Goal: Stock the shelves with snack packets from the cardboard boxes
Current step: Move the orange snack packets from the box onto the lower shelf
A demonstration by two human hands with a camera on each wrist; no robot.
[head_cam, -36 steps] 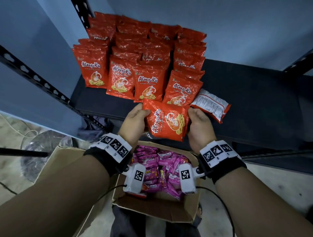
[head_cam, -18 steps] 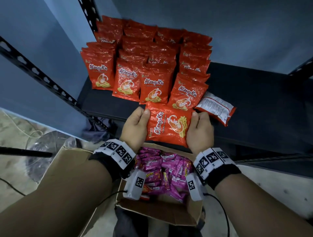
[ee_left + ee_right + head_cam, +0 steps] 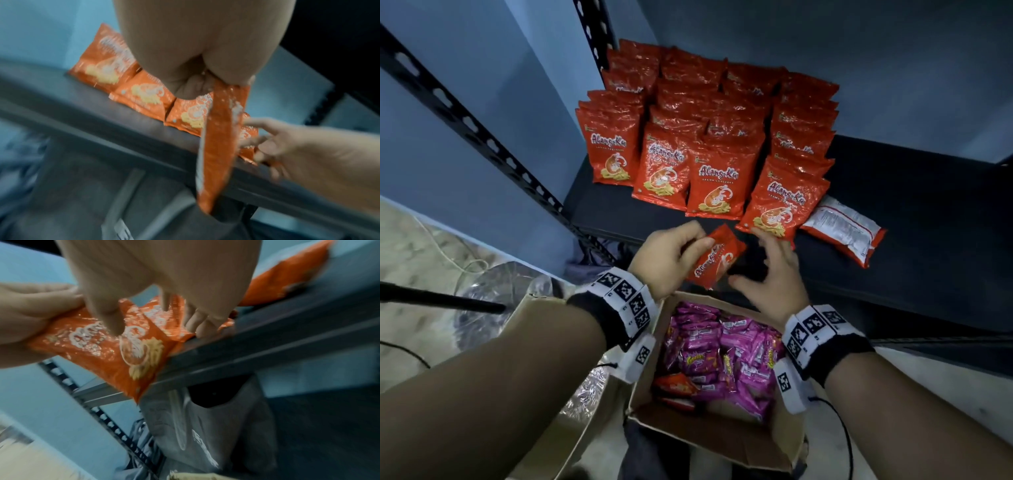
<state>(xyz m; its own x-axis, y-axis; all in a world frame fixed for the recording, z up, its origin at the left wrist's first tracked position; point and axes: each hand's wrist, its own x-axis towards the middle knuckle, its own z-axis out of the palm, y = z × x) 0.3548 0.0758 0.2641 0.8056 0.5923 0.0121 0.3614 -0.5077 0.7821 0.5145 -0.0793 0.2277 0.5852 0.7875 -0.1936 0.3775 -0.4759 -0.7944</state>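
Pinched by one short end in the left hand (image 3: pixel 666 260): a red prawn-cracker packet (image 3: pixel 717 257), hanging over the shelf (image 3: pixel 914 219) front edge, long axis slanting down toward the cardboard box (image 3: pixel 722 442). Just right of it, right hand (image 3: pixel 774 274), fingers spread and empty, nearer the standing packet row (image 3: pixel 780 202) and seemingly free to steady it.

I'm looking at a stockroom or shop back room: a black metal shelf (image 3: pixel 914 212) on perforated uprights (image 3: pixel 482 137), rows of identical red snack packets (image 3: pixel 715 185) faced up on it, an open cardboard box (image 3: pixel 722 442) of pink packets (image 3: pixel 709 346) on bare floor.
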